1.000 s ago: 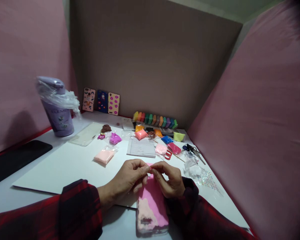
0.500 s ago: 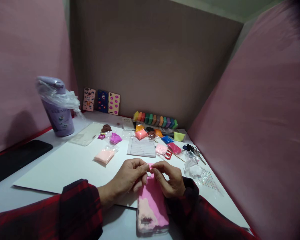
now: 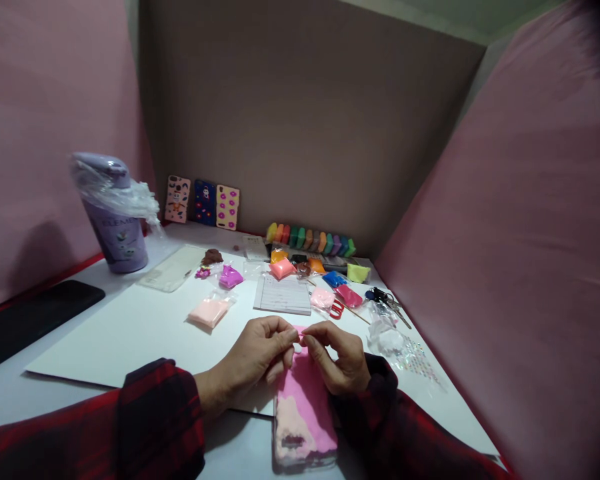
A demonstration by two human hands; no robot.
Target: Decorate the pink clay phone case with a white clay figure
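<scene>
A phone case (image 3: 307, 417), coated with bright pink clay and a paler peach patch, lies at the near edge of the white board. Over its far end, my left hand (image 3: 265, 343) is closed in a pinch. My right hand (image 3: 340, 357) pinches too, its fingertips close to those of the left. Between them is a tiny piece of pink clay (image 3: 301, 335), mostly hidden by the fingers. Just below the fingertips shows a small white spot (image 3: 297, 348); whether it is on the case or held, I cannot tell.
Beyond my hands are a lined notepad (image 3: 283, 295), bagged peach clay (image 3: 211, 311), red-handled scissors (image 3: 336, 309), keys (image 3: 390, 303) and a gem sheet (image 3: 415, 360). A purple tumbler (image 3: 115, 220) and black phone (image 3: 45, 317) are at left. Colored clay packs (image 3: 310, 240) line the back.
Both hands stay over the far end of the case, fingertips still pinched together. The small pink piece between them looks slightly thinner or turned; little else differs.
</scene>
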